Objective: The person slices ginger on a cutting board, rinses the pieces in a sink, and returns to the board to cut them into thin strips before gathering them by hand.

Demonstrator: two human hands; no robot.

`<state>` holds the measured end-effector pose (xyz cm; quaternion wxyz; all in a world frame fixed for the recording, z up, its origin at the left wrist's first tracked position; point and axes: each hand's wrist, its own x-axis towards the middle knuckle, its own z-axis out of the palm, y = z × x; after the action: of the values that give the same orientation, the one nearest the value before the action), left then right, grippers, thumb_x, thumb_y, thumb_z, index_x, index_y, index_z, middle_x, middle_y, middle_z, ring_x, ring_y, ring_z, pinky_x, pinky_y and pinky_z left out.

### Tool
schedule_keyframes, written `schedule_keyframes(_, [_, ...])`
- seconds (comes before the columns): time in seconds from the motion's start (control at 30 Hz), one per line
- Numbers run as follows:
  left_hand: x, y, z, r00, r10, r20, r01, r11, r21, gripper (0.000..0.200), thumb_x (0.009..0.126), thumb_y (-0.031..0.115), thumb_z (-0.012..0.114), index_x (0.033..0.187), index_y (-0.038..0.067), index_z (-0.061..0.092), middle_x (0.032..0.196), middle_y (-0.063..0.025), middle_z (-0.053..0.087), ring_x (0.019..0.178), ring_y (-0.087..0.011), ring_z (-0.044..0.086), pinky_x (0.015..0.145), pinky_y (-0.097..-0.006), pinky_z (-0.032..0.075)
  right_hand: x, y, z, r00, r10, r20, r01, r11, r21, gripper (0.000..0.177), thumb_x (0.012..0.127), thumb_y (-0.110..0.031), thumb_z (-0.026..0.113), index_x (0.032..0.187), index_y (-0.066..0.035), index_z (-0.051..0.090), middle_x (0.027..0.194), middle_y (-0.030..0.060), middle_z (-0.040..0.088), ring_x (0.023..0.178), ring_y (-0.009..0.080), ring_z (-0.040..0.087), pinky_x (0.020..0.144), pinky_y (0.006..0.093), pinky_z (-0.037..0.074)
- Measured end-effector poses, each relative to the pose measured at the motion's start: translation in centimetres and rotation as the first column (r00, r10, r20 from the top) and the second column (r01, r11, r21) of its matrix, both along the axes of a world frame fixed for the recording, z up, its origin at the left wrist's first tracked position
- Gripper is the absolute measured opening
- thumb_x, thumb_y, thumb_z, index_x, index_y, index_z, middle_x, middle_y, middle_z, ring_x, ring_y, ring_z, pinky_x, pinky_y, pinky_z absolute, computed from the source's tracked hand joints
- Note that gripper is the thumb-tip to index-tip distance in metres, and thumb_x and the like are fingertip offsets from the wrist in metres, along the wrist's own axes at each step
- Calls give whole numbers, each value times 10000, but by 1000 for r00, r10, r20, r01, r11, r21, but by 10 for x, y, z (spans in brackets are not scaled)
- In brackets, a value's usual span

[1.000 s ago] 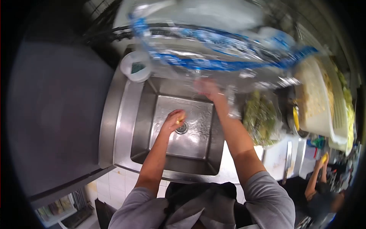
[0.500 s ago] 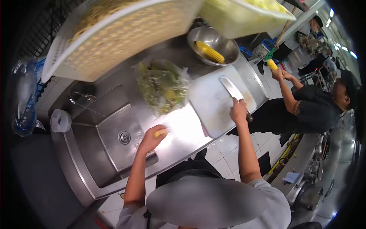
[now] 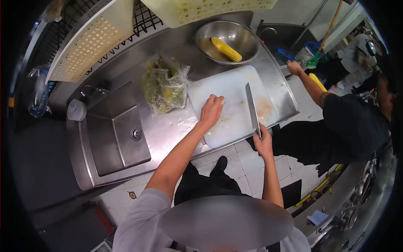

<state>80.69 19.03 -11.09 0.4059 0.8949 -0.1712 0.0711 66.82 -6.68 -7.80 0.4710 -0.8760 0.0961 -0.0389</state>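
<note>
The left hand (image 3: 212, 110) curls over a small yellowish piece (image 3: 222, 101), mostly hidden, on the stained white cutting board (image 3: 235, 86); the right hand (image 3: 264, 143) grips a long-bladed knife (image 3: 252, 110).

The person wears a grey short-sleeved shirt (image 3: 140, 218), dark trousers (image 3: 197, 187) and black shoes (image 3: 219, 164), with the left hand (image 3: 211, 110) and right hand (image 3: 263, 143) bare.

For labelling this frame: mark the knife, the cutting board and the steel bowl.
knife (image 3: 252, 108): head view, middle of the blade.
cutting board (image 3: 233, 86): head view, bare white surface.
steel bowl (image 3: 247, 40): head view, inner wall near the rim.
</note>
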Motion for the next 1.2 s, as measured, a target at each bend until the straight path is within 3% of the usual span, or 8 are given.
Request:
schedule_keyframes(0.07, [11,-2,-8,999,44,9,-45,996,72,335,958,76,655,1292,72,638,1140,-169,568,1049,-376,629,899,-473,531,-21,-6,1,972,-38,-233,88,974,208,490,892,-51,584,1378,11,605,799,124,687,582,179,626,565,350,518])
schedule_keyframes(0.17, [28,13,-23,994,108,32,-108,994,-12,338,966,74,649,1303,63,632,1152,-180,575,1039,-402,637,896,-487,529,-47,-7,13,970,80,-230,0,945,327,451,994,-46,568,1441,3,545,701,-1,573,478,65,507,425,256,405])
schedule_keyframes(0.4, [69,32,8,978,186,93,-173,976,-130,322,973,84,651,1291,37,643,1176,-194,602,1048,-426,640,906,-483,531,-55,28,30,746,504,-435,-364,856,367,484,1021,-200,645,1444,12,543,690,80,625,517,130,592,482,334,491])
schedule_keyframes(0.6, [65,45,7,988,145,44,-139,983,-120,310,947,71,675,1251,10,664,1169,-197,651,1081,-399,645,950,-445,518,-16,-58,-6,885,146,-443,-28,965,261,464,991,-147,674,1391,70,586,850,137,705,488,132,568,497,337,491])
schedule_keyframes(0.73, [60,57,1,985,171,20,-167,977,-136,314,931,71,692,1237,2,680,1184,-197,668,1087,-397,655,961,-436,522,-1,-63,-4,985,170,8,-170,983,-66,453,990,-148,674,1377,76,601,825,151,725,470,143,577,488,342,498])
schedule_keyframes(0.8, [60,58,1,985,170,8,-167,976,-136,317,928,73,697,1237,10,683,1174,-203,664,1082,-409,654,953,-447,524,-6,-42,24,920,133,-369,-136,991,19,457,990,-158,678,1376,78,612,929,201,755,533,158,646,542,350,532])
schedule_keyframes(1.0, [69,44,-6,987,157,42,-150,981,-126,314,926,86,702,1235,28,691,1148,-210,657,1057,-423,657,926,-469,532,5,18,-3,774,455,-440,-251,858,447,514,1003,-178,693,1444,46,554,674,60,592,480,123,544,456,334,459])
schedule_keyframes(1.2, [66,32,-14,990,134,-50,-138,987,-86,317,931,102,696,1242,40,689,1129,-210,638,1029,-432,660,908,-483,539,22,-70,15,953,6,-304,52,982,183,420,1015,-131,638,1399,31,594,776,101,668,471,115,561,440,324,464])
